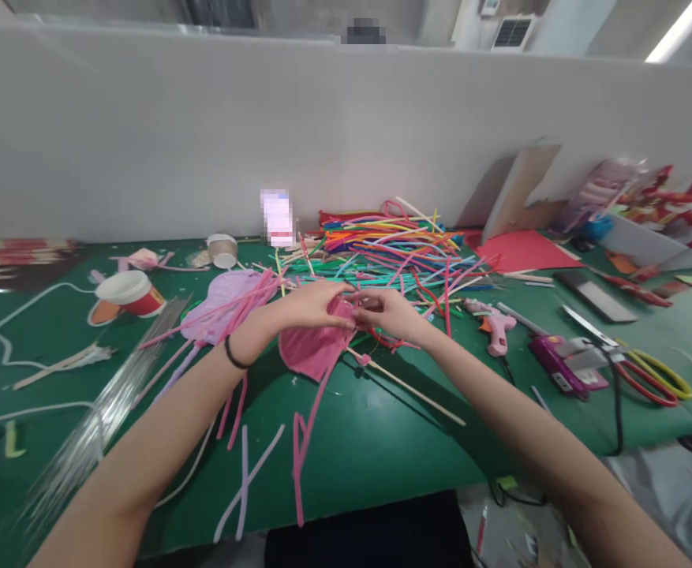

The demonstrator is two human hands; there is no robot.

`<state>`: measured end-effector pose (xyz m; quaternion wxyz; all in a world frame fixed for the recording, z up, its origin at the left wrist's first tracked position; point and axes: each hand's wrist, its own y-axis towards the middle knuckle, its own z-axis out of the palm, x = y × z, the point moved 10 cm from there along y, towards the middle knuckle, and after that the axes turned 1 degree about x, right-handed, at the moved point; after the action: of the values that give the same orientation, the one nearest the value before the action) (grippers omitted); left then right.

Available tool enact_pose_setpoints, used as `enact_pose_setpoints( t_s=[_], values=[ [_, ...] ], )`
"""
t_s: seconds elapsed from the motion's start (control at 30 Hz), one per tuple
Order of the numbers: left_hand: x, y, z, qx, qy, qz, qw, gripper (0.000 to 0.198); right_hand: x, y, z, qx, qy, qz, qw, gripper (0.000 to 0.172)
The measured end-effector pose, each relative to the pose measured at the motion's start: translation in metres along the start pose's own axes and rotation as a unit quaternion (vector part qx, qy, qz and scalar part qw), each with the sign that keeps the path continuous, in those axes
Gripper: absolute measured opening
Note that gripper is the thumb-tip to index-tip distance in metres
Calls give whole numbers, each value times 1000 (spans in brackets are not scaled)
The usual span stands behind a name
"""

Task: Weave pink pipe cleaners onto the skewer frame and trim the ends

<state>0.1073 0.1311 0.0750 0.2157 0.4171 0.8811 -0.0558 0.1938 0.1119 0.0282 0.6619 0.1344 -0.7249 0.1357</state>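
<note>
A flat pink piece made of pipe cleaners laid side by side (310,347) is held over the green table. My left hand (316,304) grips its upper edge, the thumb in front and the fingers behind. At its right edge my right hand (390,314) is closed in a pinch, with the fingertips close to those of the left; what lies between them is too small to make out. A long pink pipe cleaner (304,450) hangs from the piece toward the table's front. Just below my right hand lies a thin wooden stick (417,386) with a pink bit on it.
Colourful pipe cleaners (381,244) are heaped behind my hands. A lilac piece (221,304), metal wires (114,379) and a paper cup (132,292) are on the left. To the right are a pink glue gun (496,327), scissors (635,363) and red paper (529,251).
</note>
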Motion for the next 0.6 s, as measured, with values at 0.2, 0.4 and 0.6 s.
enact_pose_setpoints(
  t_s=[0.2,0.4,0.6],
  values=[
    [9,-7,23,82,-81,-49,992,41,22,8,7,57,-156,-80,983,19],
    [24,-34,47,91,-247,-95,960,42,15,15,27,106,-137,-76,982,22],
    [38,-46,57,15,-341,-138,930,32,15,20,32,99,-195,-68,973,24]
  ],
)
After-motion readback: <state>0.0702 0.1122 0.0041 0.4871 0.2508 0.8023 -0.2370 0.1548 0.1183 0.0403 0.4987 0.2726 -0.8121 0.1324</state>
